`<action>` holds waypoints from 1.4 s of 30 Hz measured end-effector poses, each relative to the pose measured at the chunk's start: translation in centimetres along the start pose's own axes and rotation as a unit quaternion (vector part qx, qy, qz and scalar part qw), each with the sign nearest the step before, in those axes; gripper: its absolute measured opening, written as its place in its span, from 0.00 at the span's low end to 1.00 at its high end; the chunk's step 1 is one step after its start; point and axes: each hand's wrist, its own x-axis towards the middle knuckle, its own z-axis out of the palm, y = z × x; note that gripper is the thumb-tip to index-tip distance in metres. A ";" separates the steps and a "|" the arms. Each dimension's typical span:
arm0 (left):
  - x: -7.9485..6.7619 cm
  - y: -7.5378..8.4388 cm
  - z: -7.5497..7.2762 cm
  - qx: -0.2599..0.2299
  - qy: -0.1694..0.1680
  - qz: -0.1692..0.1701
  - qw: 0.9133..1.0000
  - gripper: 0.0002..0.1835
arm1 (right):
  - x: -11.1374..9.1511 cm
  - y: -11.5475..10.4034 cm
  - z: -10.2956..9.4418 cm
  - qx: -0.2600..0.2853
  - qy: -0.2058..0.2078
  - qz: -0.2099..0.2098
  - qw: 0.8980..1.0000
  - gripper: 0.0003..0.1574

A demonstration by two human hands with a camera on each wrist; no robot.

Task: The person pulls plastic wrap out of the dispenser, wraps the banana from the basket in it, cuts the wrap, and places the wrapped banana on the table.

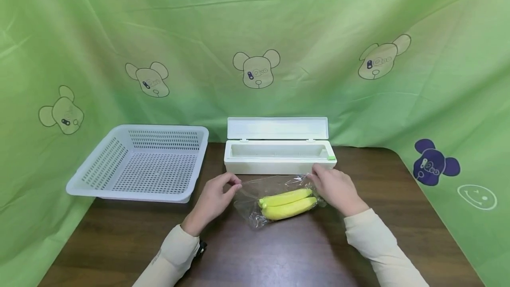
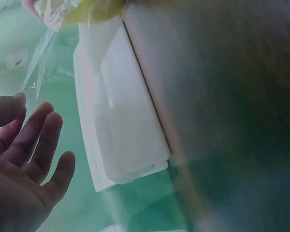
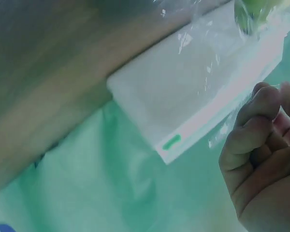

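Two yellow bananas [image 1: 287,208] lie side by side on clear cling film [image 1: 248,207] in the middle of the head view. My left hand [image 1: 212,199] pinches the film's far left corner between thumb and index finger. In the left wrist view, the other fingers of that left hand [image 2: 31,154] stand loosely bent and apart. At the far right corner, my right hand [image 1: 338,188] pinches the film, with its fingers curled in the right wrist view. Right behind the film stands a white cling film dispenser [image 1: 279,166], its lid [image 1: 277,128] raised.
A white slotted basket [image 1: 189,196] sits on the left of the brown wooden table [image 1: 255,260]. On the dispenser's right end is a green slider [image 1: 331,158]. Green cloth [image 1: 199,25] with bear-head prints hangs behind and at both sides.
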 end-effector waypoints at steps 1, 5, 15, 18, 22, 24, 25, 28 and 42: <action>-0.1 0.1 -0.1 0.001 -0.003 0.002 1.000 0.05 | -0.2 0.1 -0.3 -0.007 0.001 -0.012 1.000 0.18; -0.5 0.7 -0.4 0.013 -0.009 0.021 1.000 0.05 | -1.2 0.7 -1.3 -0.020 0.002 -0.049 0.999 0.20; -2.5 1.2 -0.8 0.127 -0.021 0.188 0.974 0.05 | -3.9 0.9 -1.9 -0.072 0.111 -0.219 0.967 0.29; -3.8 1.4 -0.7 0.171 -0.009 0.249 0.953 0.06 | -4.8 0.7 -1.7 -0.074 0.127 -0.235 0.961 0.28; -5.3 1.6 -0.2 0.227 -0.011 0.314 0.922 0.04 | -6.2 0.6 -0.9 -0.074 0.126 -0.240 0.960 0.25; -5.8 1.7 0.2 0.255 -0.022 0.339 0.905 0.03 | -6.8 0.7 -0.3 -0.074 0.121 -0.241 0.960 0.24; -6.0 1.7 0.4 0.268 -0.029 0.349 0.898 0.03 | -7.0 0.8 0.1 -0.076 0.115 -0.238 0.961 0.24; -6.0 1.7 0.8 0.308 -0.049 0.356 0.881 0.05 | -7.1 1.0 1.3 -0.081 0.096 -0.228 0.965 0.25; -4.9 2.4 0.1 0.339 -0.162 0.219 0.901 0.04 | -4.9 -0.6 1.9 -0.087 -0.094 -0.111 0.986 0.12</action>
